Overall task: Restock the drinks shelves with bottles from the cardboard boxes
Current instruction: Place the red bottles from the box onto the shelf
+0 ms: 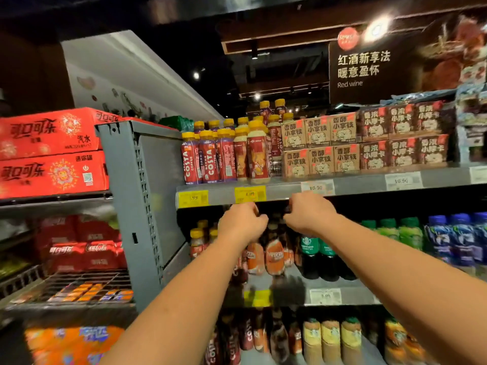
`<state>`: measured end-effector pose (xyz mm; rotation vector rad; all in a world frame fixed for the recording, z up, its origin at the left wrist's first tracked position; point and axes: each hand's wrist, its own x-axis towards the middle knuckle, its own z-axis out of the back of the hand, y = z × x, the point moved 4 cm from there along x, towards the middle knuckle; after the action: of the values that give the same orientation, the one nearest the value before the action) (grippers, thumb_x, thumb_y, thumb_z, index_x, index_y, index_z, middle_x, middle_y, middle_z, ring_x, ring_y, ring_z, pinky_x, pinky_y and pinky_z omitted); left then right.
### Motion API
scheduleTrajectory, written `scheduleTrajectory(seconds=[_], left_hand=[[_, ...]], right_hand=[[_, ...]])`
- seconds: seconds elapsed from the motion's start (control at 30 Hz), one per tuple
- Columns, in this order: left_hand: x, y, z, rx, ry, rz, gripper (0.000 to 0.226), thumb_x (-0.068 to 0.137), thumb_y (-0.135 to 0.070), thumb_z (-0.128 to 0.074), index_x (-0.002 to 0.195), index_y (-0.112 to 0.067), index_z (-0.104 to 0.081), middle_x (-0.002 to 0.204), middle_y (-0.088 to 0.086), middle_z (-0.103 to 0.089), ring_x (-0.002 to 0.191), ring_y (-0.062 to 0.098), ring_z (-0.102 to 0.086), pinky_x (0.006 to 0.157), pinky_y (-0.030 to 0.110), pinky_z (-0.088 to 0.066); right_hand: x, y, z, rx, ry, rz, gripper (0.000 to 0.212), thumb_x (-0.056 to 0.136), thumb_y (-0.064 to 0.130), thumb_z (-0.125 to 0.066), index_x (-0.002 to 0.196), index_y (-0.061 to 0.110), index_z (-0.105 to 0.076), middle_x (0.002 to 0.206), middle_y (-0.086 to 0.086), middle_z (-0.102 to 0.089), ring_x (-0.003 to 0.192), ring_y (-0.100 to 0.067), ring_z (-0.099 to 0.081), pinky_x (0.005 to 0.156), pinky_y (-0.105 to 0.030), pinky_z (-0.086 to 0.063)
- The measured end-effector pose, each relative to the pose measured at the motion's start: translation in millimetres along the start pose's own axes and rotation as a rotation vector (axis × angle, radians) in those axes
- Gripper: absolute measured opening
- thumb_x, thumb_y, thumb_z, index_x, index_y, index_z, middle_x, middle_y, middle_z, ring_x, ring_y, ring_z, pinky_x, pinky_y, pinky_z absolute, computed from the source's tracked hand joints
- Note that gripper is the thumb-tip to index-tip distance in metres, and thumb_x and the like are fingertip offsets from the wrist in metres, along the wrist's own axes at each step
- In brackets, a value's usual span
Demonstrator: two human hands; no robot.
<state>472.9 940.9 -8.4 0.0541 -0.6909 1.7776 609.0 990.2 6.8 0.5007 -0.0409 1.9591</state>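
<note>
Both arms are stretched out to the middle shelf point(350, 295), a smooth grey metal ledge. The left hand point(241, 225) and right hand point(308, 214) sit just under the lip of the upper shelf point(353, 186), knuckles up and fingers curled in towards each other. Right between them are the dark tops of the orange-labelled bottles point(274, 255), but the fingertips are tucked out of sight and the spot is blurred, so I cannot tell whether either hand actually grips a cap. Those bottles stand upright on the middle shelf, long axis vertical, necks up and labels facing the aisle. They are rounded glossy plastic with dark liquid above the orange wrap. Just to their right stand dark bottles with green labels point(309, 250), also upright, then pale green bottles point(409, 233) and blue bottles point(461, 238), which are badly smeared. On the upper shelf are yellow-capped coffee bottles point(208, 156) in shiny red sleeves, standing beside matte brown cardboard packs point(319, 146) stacked two high. A yellow price tag point(249, 194) on the shelf lip sits just above the left hand, its figures unreadable. A grey perforated side panel point(143, 206) closes off the bay, and past it are red cartons point(50, 154), cut off at the frame edge.
</note>
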Motion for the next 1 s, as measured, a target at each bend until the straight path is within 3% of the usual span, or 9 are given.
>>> scheduleTrajectory(seconds=[0.1,0.23,0.37,0.43,0.6,0.8,0.9,1.0], left_hand=[[-55,-9,-22,0.171,0.068,-0.019,0.029,0.089,-0.039,-0.052,0.104,-0.019,-0.067,0.111,0.006,-0.066,0.105,0.031,-0.061,0.080,0.034,-0.048],[-113,-16,-61,0.183,0.144,-0.054,0.027,0.088,-0.034,-0.050,0.098,-0.015,-0.067,0.108,0.010,-0.065,0.101,0.034,-0.062,0.075,0.035,-0.050],[-174,-18,-99,0.157,0.225,-0.071,0.024,0.091,-0.032,-0.050,0.098,-0.014,-0.065,0.095,0.008,-0.063,0.095,0.031,-0.060,0.072,0.032,-0.047],[-207,-12,-122,0.140,0.247,-0.076,0.025,0.091,-0.033,-0.050,0.102,-0.017,-0.067,0.102,0.007,-0.067,0.099,0.031,-0.061,0.076,0.032,-0.047],[-303,5,-184,0.094,0.351,-0.120,0.024,0.093,-0.031,-0.048,0.094,-0.014,-0.066,0.093,0.006,-0.066,0.090,0.027,-0.062,0.063,0.032,-0.043],[-395,14,-236,0.122,0.429,-0.154,0.024,0.092,-0.031,-0.049,0.101,-0.015,-0.064,0.093,0.005,-0.064,0.092,0.028,-0.061,0.063,0.031,-0.040],[-422,24,-261,0.122,0.460,-0.131,0.019,0.093,-0.031,-0.048,0.086,-0.017,-0.058,0.079,0.001,-0.058,0.079,0.025,-0.057,0.056,0.030,-0.037],[-444,40,-292,0.109,0.485,-0.085,0.019,0.093,-0.028,-0.046,0.080,-0.016,-0.054,0.075,0.000,-0.054,0.073,0.022,-0.052,0.052,0.029,-0.032]], right_hand=[[-52,-11,-21,-0.057,0.111,0.039,0.021,0.086,0.031,-0.054,0.075,0.012,-0.051,0.079,-0.007,-0.052,0.076,-0.028,-0.052,0.066,-0.032,-0.044],[-110,-33,-51,-0.044,0.123,0.044,0.017,0.086,0.027,-0.053,0.097,0.016,-0.060,0.108,-0.012,-0.063,0.101,-0.031,-0.061,0.075,-0.033,-0.046],[-163,-61,-86,0.015,0.214,-0.039,0.023,0.086,0.033,-0.055,0.099,0.014,-0.060,0.105,-0.010,-0.063,0.096,-0.029,-0.061,0.072,-0.032,-0.046],[-197,-72,-104,0.038,0.219,-0.079,0.025,0.087,0.032,-0.054,0.102,0.014,-0.063,0.106,-0.011,-0.064,0.097,-0.030,-0.061,0.074,-0.033,-0.047],[-305,-103,-161,-0.010,0.342,-0.152,0.025,0.091,0.032,-0.053,0.100,0.010,-0.063,0.089,-0.009,-0.063,0.082,-0.028,-0.061,0.064,-0.033,-0.048],[-415,-128,-218,-0.029,0.473,-0.221,0.019,0.087,0.029,-0.054,0.096,0.012,-0.059,0.102,-0.012,-0.063,0.084,-0.030,-0.056,0.067,-0.032,-0.044],[-448,-138,-247,-0.037,0.541,-0.215,0.025,0.089,0.032,-0.053,0.105,0.013,-0.059,0.108,-0.012,-0.061,0.099,-0.031,-0.060,0.075,-0.035,-0.047],[-467,-154,-274,-0.040,0.578,-0.210,0.025,0.088,0.027,-0.052,0.107,0.013,-0.060,0.109,-0.012,-0.062,0.100,-0.031,-0.060,0.072,-0.033,-0.046]])
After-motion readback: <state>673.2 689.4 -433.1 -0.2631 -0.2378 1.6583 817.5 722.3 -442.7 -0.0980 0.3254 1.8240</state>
